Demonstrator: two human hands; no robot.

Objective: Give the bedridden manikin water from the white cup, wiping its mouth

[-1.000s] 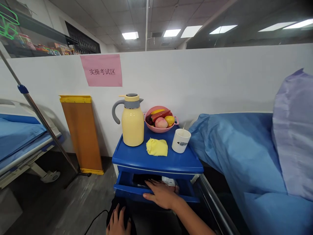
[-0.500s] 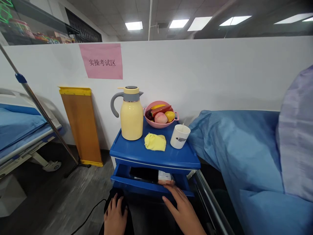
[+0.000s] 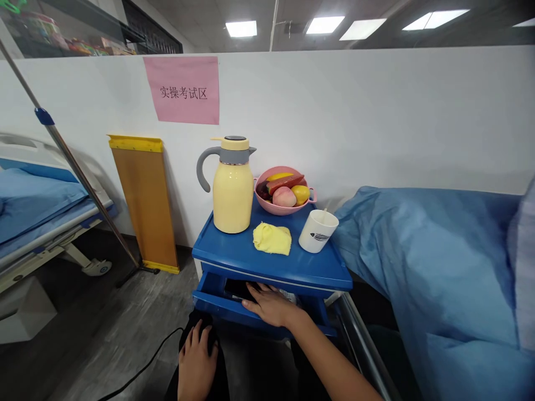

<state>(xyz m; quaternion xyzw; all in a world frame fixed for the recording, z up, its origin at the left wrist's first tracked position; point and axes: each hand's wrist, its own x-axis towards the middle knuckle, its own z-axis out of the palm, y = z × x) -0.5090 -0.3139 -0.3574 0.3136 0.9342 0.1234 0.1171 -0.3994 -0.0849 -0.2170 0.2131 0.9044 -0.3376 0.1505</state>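
Observation:
My right hand (image 3: 272,307) reaches into the pulled-out drawer (image 3: 219,305) of a blue bedside cabinet, fingers outstretched over its contents. Under the fingertips lies a flat black object (image 3: 237,288); I cannot tell whether they touch it. A whitish package (image 3: 291,297) is mostly hidden behind the hand. My left hand (image 3: 196,362) rests open on the dark-clothed knee, holding nothing. On the cabinet top (image 3: 242,256) are a pale yellow thermos jug (image 3: 232,197), a folded yellow cloth (image 3: 272,239) and a white mug (image 3: 317,231) with something thin sticking out.
A pink basin (image 3: 278,209) of fruit and vegetables stands at the cabinet's back. Right of it is a bed with blue bedding (image 3: 418,245) and a side rail (image 3: 363,348). A metal pole (image 3: 79,161), a brown board (image 3: 146,203) and another bed (image 3: 37,211) are left.
My right hand has moved forward and left, from the drawer's front edge to inside it, now covering much of the package. My left hand stays on the knee. The view has shifted slightly.

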